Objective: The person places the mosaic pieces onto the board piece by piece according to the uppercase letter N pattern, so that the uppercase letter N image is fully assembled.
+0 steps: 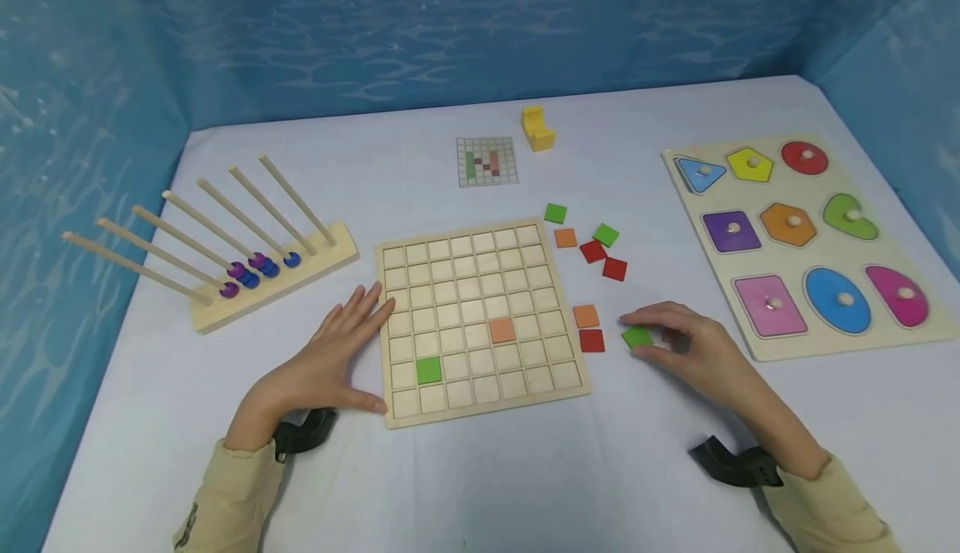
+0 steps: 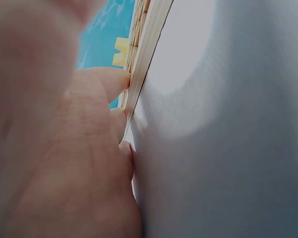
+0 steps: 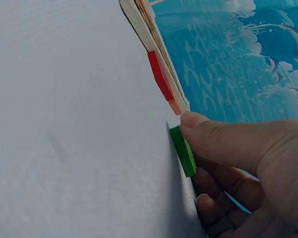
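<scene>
My left hand [image 1: 322, 370] lies along the left edge of a wooden grid board [image 1: 386, 345], its fingertips and thumb touching the frame. On the board sit a green tile [image 1: 429, 370] and an orange tile [image 1: 502, 330]. Right of the board, my right hand [image 1: 705, 357] pinches another green tile [image 1: 636, 336] between thumb and fingers. In the right wrist view, the thumb presses on the face of that green tile [image 3: 183, 151], close to the tabletop. Just left of this hand lie an orange tile [image 1: 586, 316] and a red tile [image 1: 592, 341].
Several loose tiles [image 1: 593, 251] lie beyond the board's right edge. Behind the board are a pattern card [image 1: 487, 161] and a small yellow chair-shaped block [image 1: 537, 130]. A peg stand with beads [image 1: 277, 286] is at left, a knobbed shape puzzle [image 1: 765, 266] at right.
</scene>
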Demonstrator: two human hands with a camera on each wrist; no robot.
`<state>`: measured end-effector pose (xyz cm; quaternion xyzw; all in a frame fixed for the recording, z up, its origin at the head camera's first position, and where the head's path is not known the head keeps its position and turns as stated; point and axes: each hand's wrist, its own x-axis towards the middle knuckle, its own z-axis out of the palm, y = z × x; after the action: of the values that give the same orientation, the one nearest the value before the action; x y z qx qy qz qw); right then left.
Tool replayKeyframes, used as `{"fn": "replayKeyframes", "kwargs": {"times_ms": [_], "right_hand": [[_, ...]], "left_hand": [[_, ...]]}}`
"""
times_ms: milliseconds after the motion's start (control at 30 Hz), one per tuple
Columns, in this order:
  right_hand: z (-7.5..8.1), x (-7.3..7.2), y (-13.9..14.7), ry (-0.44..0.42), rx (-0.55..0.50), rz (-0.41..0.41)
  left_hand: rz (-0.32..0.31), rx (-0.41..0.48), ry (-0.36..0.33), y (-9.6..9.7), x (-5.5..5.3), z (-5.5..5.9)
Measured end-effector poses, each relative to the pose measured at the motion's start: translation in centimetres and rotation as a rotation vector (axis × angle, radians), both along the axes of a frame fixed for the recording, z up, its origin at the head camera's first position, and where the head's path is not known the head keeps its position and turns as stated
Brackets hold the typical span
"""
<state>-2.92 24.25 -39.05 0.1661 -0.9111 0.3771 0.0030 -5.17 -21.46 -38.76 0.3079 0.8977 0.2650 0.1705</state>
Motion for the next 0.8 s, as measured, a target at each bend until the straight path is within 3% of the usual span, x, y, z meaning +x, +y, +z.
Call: {"fn": "replayKeyframes", "kwargs": {"times_ms": [267,800], "right_hand": [[-0.29,0.01,0.27,-0.002,0.014,0.022],[-0.18,-0.18,-0.27,0.041,0.085,-0.026]], "left_hand": [[-0.002,0.000,0.000,0.01,-0.08,0.06],[0.005,0.011,-0.007,-0.02,0.00,-0.01]]}}
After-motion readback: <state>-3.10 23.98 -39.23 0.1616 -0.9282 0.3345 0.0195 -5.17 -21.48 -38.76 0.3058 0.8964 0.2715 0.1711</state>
